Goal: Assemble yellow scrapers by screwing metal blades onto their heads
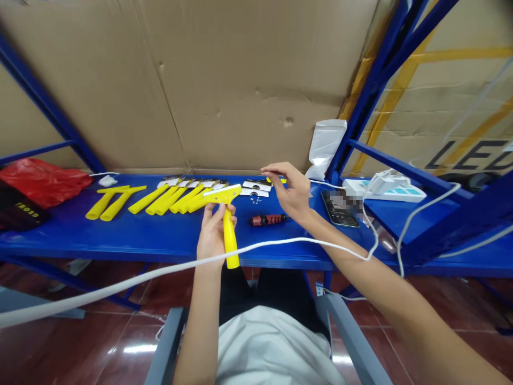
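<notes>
My left hand [214, 232] is wrapped round the neck of a yellow scraper [230, 235], its wide head up with a pale plate across it and its handle pointing down. My right hand [292, 190] is raised over the bench to the right, thumb and fingertips pinched together; anything between them is too small to make out. Below it lies a red and black screwdriver [267, 220]. A few tiny screws [255, 199] are scattered just behind the screwdriver, beside white-and-dark flat pieces [256, 187]. A small yellow item [276, 180] is partly hidden behind my right hand.
Several yellow scrapers [154, 200] lie in a row on the blue bench [160, 235], two more at left. A red bag [44, 179], phone [340, 208], white power strip [385, 190] and clear plastic bag [326, 144] stand around. A white cable [160, 271] crosses in front.
</notes>
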`<state>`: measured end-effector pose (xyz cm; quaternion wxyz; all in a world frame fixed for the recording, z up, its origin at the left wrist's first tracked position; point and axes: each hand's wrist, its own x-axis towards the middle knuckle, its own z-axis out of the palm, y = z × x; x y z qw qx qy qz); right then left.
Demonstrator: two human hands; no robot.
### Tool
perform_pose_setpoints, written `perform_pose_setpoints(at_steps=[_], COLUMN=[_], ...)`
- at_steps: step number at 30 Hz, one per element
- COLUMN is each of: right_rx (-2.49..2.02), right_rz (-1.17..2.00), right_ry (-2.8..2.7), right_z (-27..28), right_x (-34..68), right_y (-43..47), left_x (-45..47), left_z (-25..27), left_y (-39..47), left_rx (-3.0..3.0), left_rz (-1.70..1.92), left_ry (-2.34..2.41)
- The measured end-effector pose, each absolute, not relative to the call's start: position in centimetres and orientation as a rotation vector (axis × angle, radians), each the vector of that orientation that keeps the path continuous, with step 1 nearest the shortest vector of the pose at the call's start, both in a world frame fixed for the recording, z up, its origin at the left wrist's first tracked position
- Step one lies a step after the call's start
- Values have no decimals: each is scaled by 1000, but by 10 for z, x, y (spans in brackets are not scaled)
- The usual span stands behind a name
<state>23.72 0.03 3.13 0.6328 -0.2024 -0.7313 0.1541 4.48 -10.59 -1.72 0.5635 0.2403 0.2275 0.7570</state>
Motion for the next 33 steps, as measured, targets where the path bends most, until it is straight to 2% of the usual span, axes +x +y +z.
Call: perform_pose_setpoints(at_steps=[7,20,33], right_rx=[-472,-114,-213], right_rz=[335,400,569], right_ry=[-1696,-1908,-1932], right_z=[31,22,17], right_x=[236,214,210], right_y=[-2,-17,-17], left_x=[45,55,66], left_z=[-15,-17,-21], left_y=[-101,-103,-106], left_rx=[504,747,877], left_rz=[1753,1703,1726], left_ry=[582,661,658])
